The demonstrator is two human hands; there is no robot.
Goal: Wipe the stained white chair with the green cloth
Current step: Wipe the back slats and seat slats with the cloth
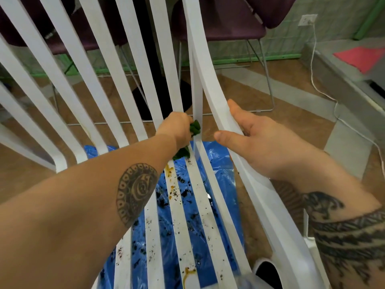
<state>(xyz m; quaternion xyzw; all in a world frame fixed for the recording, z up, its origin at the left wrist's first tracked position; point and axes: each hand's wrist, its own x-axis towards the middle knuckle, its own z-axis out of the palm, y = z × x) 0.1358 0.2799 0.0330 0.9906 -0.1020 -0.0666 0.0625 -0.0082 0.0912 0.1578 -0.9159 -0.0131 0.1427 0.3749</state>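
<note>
Grips a crumpled green cloth [195, 128] in the curled left hand [175, 130], pressed against the foot of the back slats of a stained white slatted plastic chair [179, 222]. Clasps the chair's right side rail with the right hand [256, 142], fingers curled round it.

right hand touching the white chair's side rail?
Touching. Head view: right hand grips the white chair at its side rail, thumb in front, fingers behind.
</note>
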